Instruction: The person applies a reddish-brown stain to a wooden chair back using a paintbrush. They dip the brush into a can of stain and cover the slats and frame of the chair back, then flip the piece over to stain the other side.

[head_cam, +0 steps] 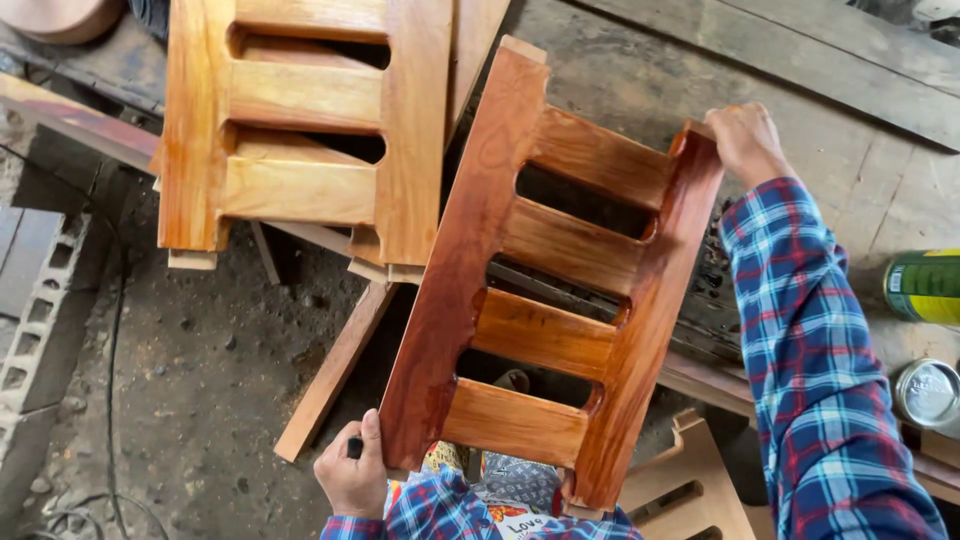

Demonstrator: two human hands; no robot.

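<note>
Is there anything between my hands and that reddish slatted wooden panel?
Nothing visible. The left hand holds a small dark object and touches the reddish slatted panel at its near corner; the right hand grips its far corner directly.

The floor (200,380) is dark, dirty ground with little stones and bits of dust, and a thin black cable (110,340) runs across it beside a grey concrete block (40,300) with holes at the left edge. A big grey surface (800,120) made of old, worn wooden boards fills the top right, with a green and yellow can (922,287) and a shiny round tin lid (928,392) sitting on it at the right edge. A long loose plank (335,370) lies slanted on the ground, and soft daylight falls evenly over everything.
</note>
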